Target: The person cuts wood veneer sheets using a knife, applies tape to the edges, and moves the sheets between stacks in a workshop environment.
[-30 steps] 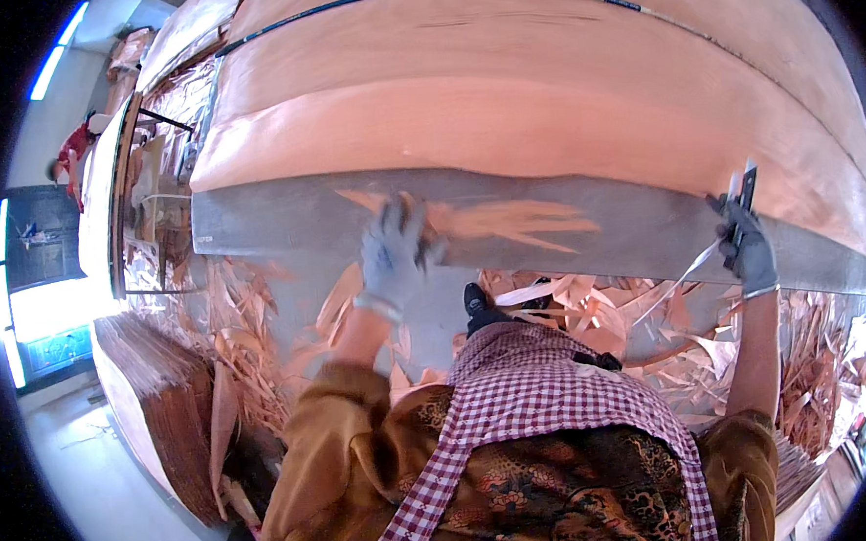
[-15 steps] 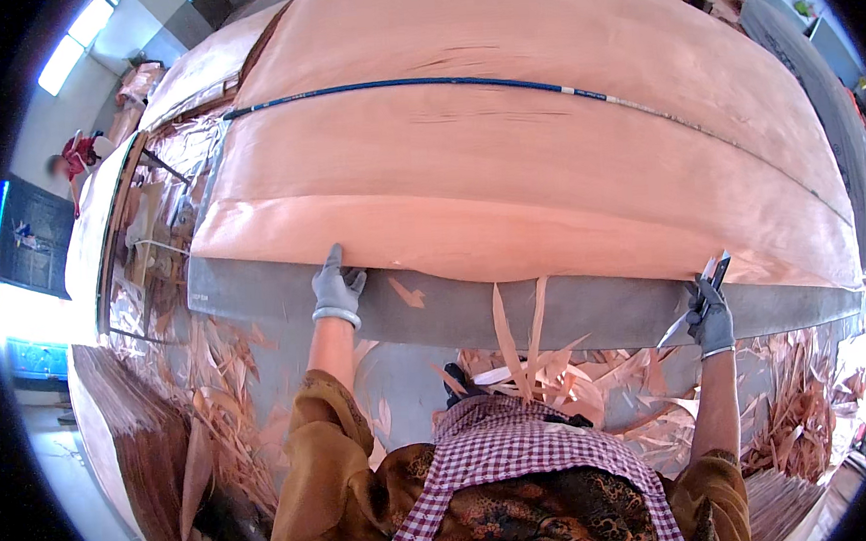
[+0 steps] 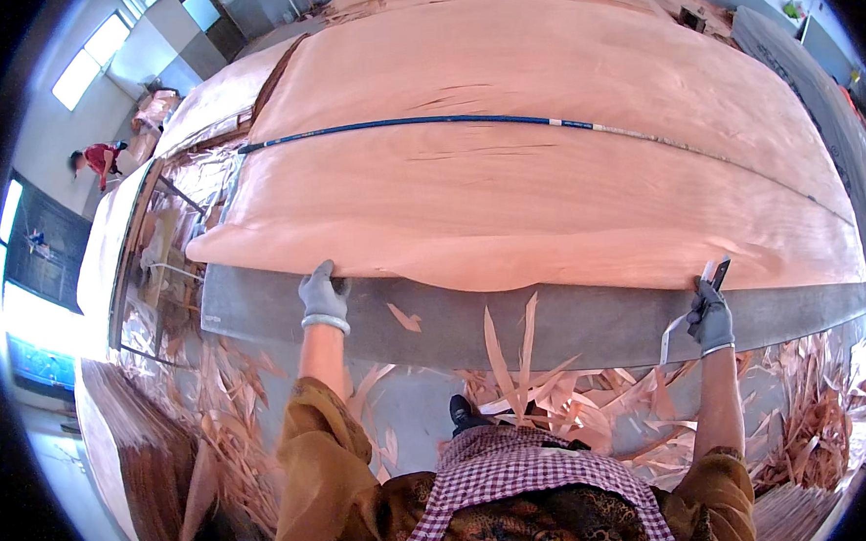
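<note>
A large, thin pinkish wood veneer sheet point(image 3: 351, 201) covers the work surface, its near edge wavy and overhanging a dark grey board point(image 3: 544, 328). My left hand point(image 3: 325, 298), in a grey glove, is closed on that near edge with the thumb on top and the fingers hidden under it. My right hand point(image 3: 712, 320), in a darker grey glove, is closed round a black-and-silver utility knife point(image 3: 719, 273) pointing up at the sheet's edge. A pale narrow strip point(image 3: 666, 339) hangs beside the right hand. Across the veneer lies a long thin blue-and-grey rod point(image 3: 425, 121).
Torn veneer strips point(image 3: 577, 400) litter the floor around my feet, with a small scrap point(image 3: 404, 317) on the grey board. A veneer stack point(image 3: 139, 462) stands at the lower left. A person in red point(image 3: 104, 160) is far off left, beyond a framed table point(image 3: 124, 257).
The veneer's near left edge has risen and shifted outward with my left hand, which has moved slightly left. My right hand stays near the same spot. The view has tilted up a little.
</note>
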The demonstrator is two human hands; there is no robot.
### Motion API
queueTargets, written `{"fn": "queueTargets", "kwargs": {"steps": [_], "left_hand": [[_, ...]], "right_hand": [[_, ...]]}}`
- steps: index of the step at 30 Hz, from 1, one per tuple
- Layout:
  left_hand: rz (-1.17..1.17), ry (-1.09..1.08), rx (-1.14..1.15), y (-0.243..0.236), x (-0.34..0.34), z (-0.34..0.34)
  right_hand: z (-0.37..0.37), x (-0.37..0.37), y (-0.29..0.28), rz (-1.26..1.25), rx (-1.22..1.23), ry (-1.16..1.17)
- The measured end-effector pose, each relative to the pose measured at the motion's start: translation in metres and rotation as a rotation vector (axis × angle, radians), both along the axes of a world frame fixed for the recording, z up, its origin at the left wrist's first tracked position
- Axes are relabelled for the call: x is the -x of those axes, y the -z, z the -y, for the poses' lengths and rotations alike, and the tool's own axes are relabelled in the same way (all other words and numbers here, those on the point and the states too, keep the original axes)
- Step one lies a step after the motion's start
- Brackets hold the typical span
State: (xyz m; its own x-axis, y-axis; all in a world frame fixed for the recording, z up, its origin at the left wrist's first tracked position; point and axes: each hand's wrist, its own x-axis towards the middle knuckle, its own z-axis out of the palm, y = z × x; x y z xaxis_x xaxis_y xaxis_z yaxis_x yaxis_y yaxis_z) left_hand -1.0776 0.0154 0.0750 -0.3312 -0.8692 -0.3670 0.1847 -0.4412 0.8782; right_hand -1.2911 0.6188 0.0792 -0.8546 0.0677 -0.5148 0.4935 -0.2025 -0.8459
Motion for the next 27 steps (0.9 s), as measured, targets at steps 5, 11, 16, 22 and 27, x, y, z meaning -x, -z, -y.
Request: {"fn": "queueTargets", "kwargs": {"steps": [5, 11, 16, 22, 27], "left_hand": [[0.022, -0.001, -0.075, 0.025, -0.036, 0.004], [0.039, 0.005, -0.144, 0.028, -0.093, 0.000], [-0.111, 0.107, -0.122, 0.061, -0.192, -0.018], [-0.148, 0.141, -0.268, 0.102, -0.306, -0.040], [0.422, -0.168, 0.605, 0.077, -0.284, -0.051]], "right_hand": [[0.002, -0.019, 0.011, 0.013, -0.061, 0.032], [0.004, -0.083, -0.006, -0.022, -0.032, 0.077], [-0.001, -0.179, -0.003, 0.137, 0.012, 0.085], [-0.050, -0.265, 0.035, 0.282, 0.025, 0.055], [-0.074, -0.288, 0.028, 0.178, -0.167, -0.031]]}}
